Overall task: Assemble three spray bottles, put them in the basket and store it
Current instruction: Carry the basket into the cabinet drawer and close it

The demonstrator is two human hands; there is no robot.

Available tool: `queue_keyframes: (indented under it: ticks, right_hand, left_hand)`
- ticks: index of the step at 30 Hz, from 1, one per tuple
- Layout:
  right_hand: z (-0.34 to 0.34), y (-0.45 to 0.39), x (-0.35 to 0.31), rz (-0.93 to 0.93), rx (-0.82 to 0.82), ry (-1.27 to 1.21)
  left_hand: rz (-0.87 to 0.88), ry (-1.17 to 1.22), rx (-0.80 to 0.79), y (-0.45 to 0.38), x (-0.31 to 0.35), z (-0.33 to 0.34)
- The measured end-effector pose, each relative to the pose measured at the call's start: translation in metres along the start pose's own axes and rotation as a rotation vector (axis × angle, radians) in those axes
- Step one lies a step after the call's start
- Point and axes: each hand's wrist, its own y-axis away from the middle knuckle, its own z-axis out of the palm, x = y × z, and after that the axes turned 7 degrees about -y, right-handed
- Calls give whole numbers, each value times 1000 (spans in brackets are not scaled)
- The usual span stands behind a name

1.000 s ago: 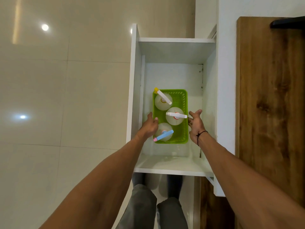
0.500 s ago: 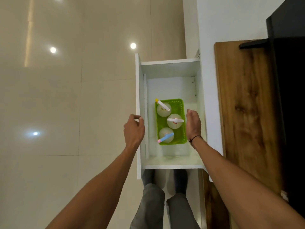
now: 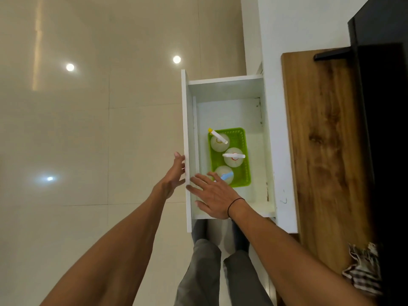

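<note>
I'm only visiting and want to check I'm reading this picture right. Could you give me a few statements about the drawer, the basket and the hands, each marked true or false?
1. The green basket sits inside the open white drawer. True.
2. The basket holds two spray bottles. False: it holds three.
3. The left hand is at the drawer's front panel. True.
4. The right hand grips the basket. False: it is open, above the drawer.
</note>
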Motion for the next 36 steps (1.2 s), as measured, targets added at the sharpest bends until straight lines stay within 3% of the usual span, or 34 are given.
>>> queue_keyframes:
  ticks: [8,14,24,36]
  right_hand:
    - [-11,11,21,-94,-214,87]
    - [-16,25,30,-105,-230,127]
    - [-18,76,75,-58,-246,183]
    - [-32,116,95,109,-436,314]
  left_hand:
    - [-8,-29,-108,-4,11,13]
    - [31,-55,-155,-7,25,46]
    - [117,-94,-195,-4,39,119]
    - [136,-147,-257,-3,59,178]
